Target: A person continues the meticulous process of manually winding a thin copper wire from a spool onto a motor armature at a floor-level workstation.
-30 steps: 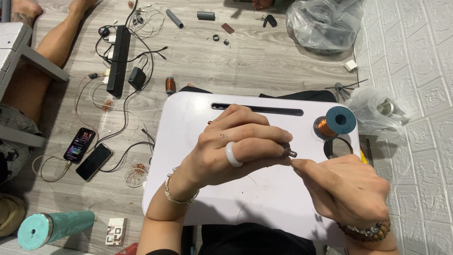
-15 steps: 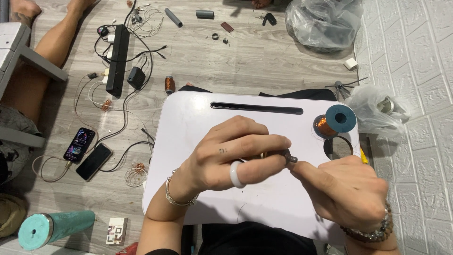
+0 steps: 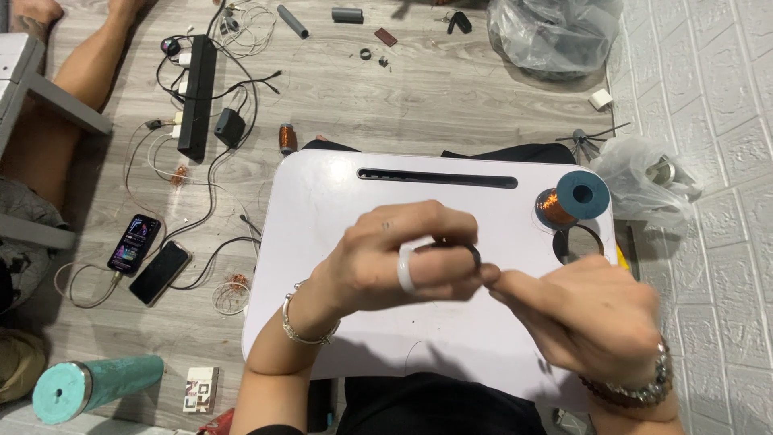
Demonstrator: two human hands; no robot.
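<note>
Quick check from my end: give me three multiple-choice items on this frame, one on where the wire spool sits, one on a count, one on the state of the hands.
1. Where is the copper wire spool?
A. On the floor by the power strip
B. On the far right of the white lap table
C. In the plastic bag

2. How many phones lie on the floor?
A. One
B. Two
C. Four

3. What are the left hand and right hand doing?
A. Resting flat, apart
B. Meeting over the table around a small dark ring
C. Holding a phone

Answers: 1 B, the spool stands by the table's cup hole. 2 B, two lie side by side on the left. 3 B, the fingers of both pinch together at the ring.
</note>
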